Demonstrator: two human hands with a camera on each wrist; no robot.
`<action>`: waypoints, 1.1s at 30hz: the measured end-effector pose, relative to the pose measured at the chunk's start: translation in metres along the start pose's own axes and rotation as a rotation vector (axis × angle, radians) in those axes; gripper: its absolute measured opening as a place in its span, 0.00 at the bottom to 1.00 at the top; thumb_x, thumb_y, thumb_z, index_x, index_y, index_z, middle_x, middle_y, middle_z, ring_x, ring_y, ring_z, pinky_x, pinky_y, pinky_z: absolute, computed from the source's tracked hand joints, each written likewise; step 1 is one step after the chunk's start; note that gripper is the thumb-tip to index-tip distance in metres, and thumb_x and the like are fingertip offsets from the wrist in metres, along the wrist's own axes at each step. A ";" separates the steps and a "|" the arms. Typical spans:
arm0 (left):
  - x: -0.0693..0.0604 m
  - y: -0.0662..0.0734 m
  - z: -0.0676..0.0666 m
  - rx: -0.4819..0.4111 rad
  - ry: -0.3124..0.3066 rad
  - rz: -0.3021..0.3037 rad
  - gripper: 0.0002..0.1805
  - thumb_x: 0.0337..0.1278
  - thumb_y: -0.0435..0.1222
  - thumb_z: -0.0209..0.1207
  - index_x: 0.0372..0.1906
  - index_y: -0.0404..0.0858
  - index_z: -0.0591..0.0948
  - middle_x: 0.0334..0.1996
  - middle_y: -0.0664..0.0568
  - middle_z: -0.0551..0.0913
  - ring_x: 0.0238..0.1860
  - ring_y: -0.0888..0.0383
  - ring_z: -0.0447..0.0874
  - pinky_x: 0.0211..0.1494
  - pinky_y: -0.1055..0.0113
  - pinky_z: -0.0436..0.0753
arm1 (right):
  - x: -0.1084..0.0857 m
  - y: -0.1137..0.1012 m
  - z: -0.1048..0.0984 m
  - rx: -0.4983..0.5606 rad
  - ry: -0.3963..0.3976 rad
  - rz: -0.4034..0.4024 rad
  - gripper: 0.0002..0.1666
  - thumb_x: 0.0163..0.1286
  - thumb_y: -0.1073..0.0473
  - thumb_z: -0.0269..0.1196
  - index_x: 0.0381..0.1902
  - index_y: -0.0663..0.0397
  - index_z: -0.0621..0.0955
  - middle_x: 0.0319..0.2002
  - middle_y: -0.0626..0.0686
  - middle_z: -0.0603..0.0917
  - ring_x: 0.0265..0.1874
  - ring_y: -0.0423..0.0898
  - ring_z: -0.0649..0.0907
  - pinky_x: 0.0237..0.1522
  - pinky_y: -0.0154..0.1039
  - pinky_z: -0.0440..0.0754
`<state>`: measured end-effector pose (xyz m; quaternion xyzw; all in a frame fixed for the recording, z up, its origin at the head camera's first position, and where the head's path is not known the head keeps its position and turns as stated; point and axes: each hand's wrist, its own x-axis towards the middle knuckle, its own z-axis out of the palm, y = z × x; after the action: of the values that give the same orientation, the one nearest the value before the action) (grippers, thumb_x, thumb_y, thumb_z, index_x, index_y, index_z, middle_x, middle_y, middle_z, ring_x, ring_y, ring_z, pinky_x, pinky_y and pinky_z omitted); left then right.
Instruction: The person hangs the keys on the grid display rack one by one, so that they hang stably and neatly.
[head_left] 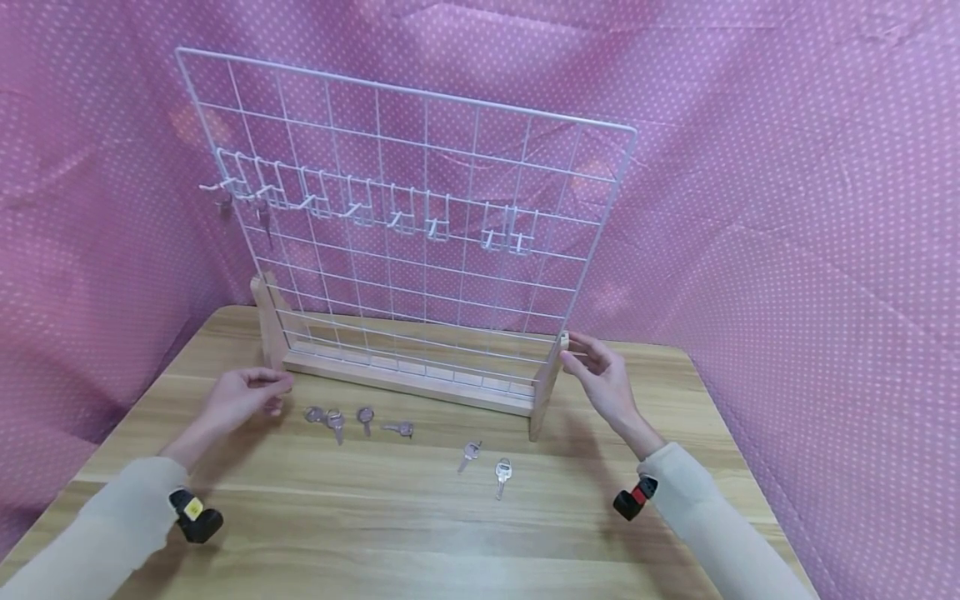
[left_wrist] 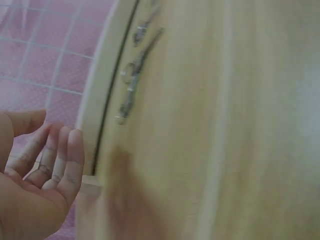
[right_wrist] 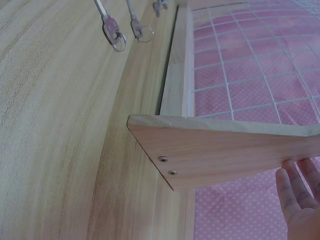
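Note:
A white wire grid rack (head_left: 427,158) stands on a wooden base (head_left: 405,385). My right hand (head_left: 606,379) holds the top of the rack's right wooden side piece (head_left: 550,375), its thumb toward the front and its fingers behind. In the right wrist view, fingertips touch the side piece (right_wrist: 225,150); the thumb is out of sight. My left hand (head_left: 238,402) hovers beside the base's left end, fingers loosely bent around nothing. Several keys lie before the base, among them a key (head_left: 365,419) on the left and a key (head_left: 503,477) on the right.
A row of white hooks (head_left: 401,218) hangs across the grid. Keys hang at its left end, one key (head_left: 264,221) clearly. Pink dotted cloth (head_left: 787,208) surrounds the wooden table (head_left: 420,533) at the back and sides.

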<state>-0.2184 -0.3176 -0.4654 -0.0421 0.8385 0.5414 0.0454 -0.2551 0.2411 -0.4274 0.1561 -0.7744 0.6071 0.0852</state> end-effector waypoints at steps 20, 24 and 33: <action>0.005 -0.019 0.023 0.018 -0.105 -0.135 0.22 0.74 0.34 0.62 0.59 0.16 0.78 0.30 0.57 0.88 0.29 0.68 0.84 0.35 0.74 0.90 | 0.001 0.001 0.000 0.000 0.004 -0.019 0.26 0.79 0.65 0.61 0.70 0.69 0.74 0.64 0.74 0.80 0.50 0.28 0.86 0.53 0.25 0.88; 0.006 -0.018 0.024 0.060 -0.086 -0.150 0.22 0.70 0.34 0.65 0.57 0.19 0.80 0.31 0.57 0.88 0.30 0.66 0.83 0.35 0.73 0.91 | 0.001 0.001 0.000 0.006 0.000 -0.012 0.26 0.79 0.66 0.61 0.71 0.68 0.74 0.64 0.74 0.79 0.49 0.28 0.86 0.53 0.25 0.88; 0.006 -0.018 0.027 0.095 -0.066 -0.138 0.21 0.62 0.32 0.72 0.53 0.20 0.83 0.29 0.57 0.89 0.28 0.65 0.83 0.32 0.73 0.90 | 0.001 0.000 0.001 0.005 0.009 -0.018 0.25 0.79 0.66 0.62 0.70 0.70 0.74 0.62 0.73 0.81 0.49 0.29 0.87 0.52 0.26 0.89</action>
<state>-0.2215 -0.3007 -0.4934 -0.0796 0.8563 0.4978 0.1120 -0.2558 0.2397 -0.4272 0.1606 -0.7711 0.6090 0.0938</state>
